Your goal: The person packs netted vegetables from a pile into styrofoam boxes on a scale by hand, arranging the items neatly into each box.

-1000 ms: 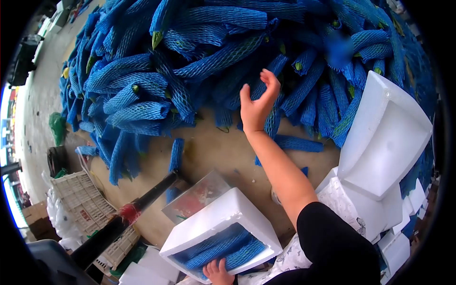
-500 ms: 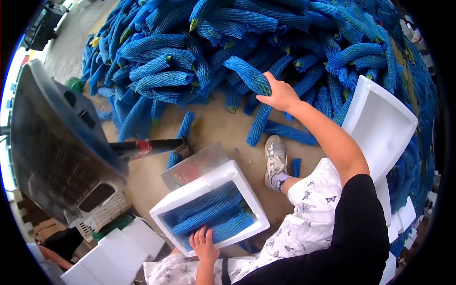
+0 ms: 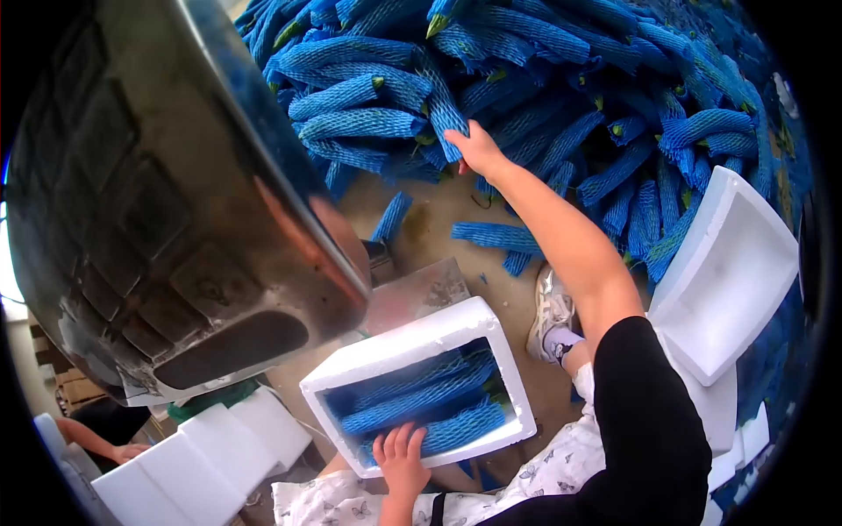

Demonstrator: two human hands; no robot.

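Several vegetables in blue mesh sleeves, some with green tips, form a large pile (image 3: pixel 526 39). At its near edge, my right hand (image 3: pixel 478 149) is closed round the lower end of one sleeved vegetable (image 3: pixel 443 96). A tilted white foam box (image 3: pixel 399 355) in front of me holds more sleeved vegetables (image 3: pixel 421 399). My left hand (image 3: pixel 403 460) lies over the box's near rim, fingers apart, fingertips touching the nearest sleeved vegetable (image 3: pixel 465 427).
A big dark metal object (image 3: pixel 175 202) fills the left side, close to the camera. Foam lids (image 3: pixel 202 456) lie lower left, beside another person's hand (image 3: pixel 130 452). An open foam box (image 3: pixel 724 272) stands at right. My shoe (image 3: pixel 553 311) is on the floor.
My right hand no longer has the lifted sleeved vegetable and now grips one at the pile. The dark metal object covers more of the left side. My left hand stays on the box's contents.
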